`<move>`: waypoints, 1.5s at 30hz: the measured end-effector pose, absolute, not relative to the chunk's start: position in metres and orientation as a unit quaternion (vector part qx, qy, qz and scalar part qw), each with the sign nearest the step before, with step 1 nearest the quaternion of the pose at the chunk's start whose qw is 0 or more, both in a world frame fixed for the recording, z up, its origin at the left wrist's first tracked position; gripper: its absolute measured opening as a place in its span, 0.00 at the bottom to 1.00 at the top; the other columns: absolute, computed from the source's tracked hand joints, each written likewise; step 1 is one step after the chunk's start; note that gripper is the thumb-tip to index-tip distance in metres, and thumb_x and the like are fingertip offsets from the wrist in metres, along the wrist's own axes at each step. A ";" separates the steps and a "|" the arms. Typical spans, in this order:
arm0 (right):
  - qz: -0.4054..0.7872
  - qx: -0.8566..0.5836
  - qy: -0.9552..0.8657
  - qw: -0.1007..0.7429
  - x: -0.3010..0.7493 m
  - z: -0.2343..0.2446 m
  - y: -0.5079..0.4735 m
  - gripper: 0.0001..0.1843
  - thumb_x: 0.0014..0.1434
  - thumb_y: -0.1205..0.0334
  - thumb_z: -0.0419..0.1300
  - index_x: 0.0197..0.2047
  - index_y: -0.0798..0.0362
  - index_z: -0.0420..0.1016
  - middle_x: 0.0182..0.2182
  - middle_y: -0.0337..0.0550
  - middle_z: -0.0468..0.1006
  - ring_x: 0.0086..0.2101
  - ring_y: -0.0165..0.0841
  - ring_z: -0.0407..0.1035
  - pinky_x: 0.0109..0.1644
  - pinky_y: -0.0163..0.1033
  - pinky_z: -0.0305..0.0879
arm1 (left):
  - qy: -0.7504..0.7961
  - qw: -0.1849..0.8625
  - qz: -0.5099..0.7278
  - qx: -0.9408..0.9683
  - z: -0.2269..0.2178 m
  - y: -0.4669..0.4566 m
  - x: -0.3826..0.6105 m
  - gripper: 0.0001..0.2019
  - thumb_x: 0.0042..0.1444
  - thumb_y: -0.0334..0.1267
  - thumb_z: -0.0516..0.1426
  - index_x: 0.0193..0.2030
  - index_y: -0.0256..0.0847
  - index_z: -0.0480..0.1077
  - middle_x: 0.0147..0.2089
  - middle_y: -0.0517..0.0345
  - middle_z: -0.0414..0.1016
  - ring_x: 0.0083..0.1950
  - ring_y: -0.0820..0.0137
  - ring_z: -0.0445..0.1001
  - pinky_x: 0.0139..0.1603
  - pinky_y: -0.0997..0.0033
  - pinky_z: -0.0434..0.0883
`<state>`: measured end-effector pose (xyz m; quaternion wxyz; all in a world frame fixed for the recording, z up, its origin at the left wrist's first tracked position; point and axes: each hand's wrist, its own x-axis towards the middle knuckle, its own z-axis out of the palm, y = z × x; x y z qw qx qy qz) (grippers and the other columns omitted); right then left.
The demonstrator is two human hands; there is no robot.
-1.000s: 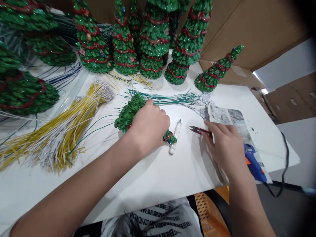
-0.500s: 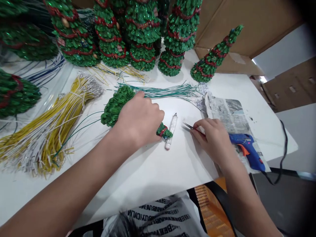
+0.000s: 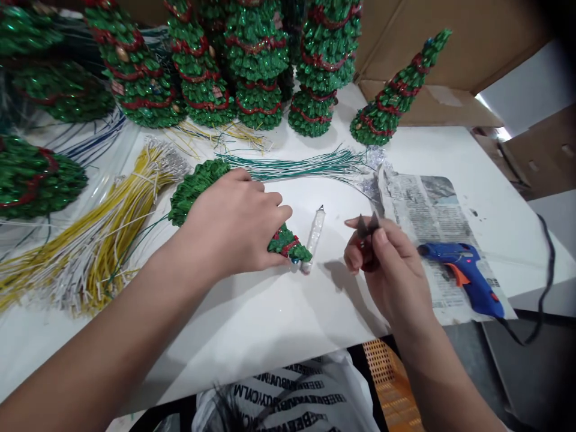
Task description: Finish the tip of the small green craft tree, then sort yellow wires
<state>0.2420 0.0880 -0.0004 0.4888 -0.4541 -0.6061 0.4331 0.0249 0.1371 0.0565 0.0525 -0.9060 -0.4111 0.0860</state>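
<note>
My left hand (image 3: 238,222) is closed round a small green Christmas tree figure (image 3: 193,186) that lies on its side, tip pointing right. Its wide base shows beyond my knuckles, and its red-trimmed tip sticks out past my thumb. My right hand (image 3: 391,258) holds a pair of small thread snips (image 3: 369,231), their two dark pointed blades apart and facing up. Between my hands lies a white-wrapped, pencil-like tool (image 3: 316,234) with a dark point, close to the tree's tip. Thin green wires (image 3: 153,225) run out near the tree's base.
Several decorated trees (image 3: 258,66) stand along the back, and one leans (image 3: 396,99) by the cardboard. Yellow and white wire bundles (image 3: 135,210) lie left; green wires (image 3: 297,163) lie behind my hands. A blue glue gun (image 3: 468,270) rests on newspaper (image 3: 418,204) at right.
My right hand has turned, so the snips now point up with their blades spread instead of pointing left. My left hand has shifted slightly left with the tree, showing more of its tip.
</note>
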 end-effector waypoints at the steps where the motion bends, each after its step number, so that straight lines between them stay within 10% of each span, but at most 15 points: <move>1: 0.423 -0.457 -0.630 0.465 0.241 0.000 0.086 0.17 0.70 0.54 0.47 0.48 0.46 0.76 0.22 0.35 0.68 0.23 0.27 0.63 0.26 0.34 0.61 | -0.414 0.050 0.081 -0.905 0.057 0.135 0.023 0.24 0.51 0.63 0.58 0.35 0.42 0.74 0.34 0.53 0.78 0.40 0.55 0.77 0.46 0.54 0.65; 13: -0.121 -0.377 -0.879 0.265 0.232 0.013 0.076 0.14 0.58 0.66 0.66 0.48 0.58 0.74 0.23 0.38 0.75 0.23 0.28 0.62 0.30 0.37 0.58 | -0.421 0.059 0.040 -0.904 0.051 0.126 0.020 0.21 0.51 0.59 0.60 0.35 0.40 0.74 0.34 0.52 0.78 0.42 0.54 0.77 0.48 0.53 0.66; 45: -0.065 -0.455 -0.852 0.250 0.212 0.014 0.058 0.09 0.63 0.65 0.61 0.46 0.57 0.76 0.32 0.43 0.81 0.28 0.31 0.71 0.34 0.37 0.65 | -0.421 0.059 0.034 -0.904 0.049 0.128 0.023 0.20 0.51 0.57 0.60 0.33 0.39 0.74 0.34 0.51 0.79 0.40 0.53 0.78 0.46 0.53 0.67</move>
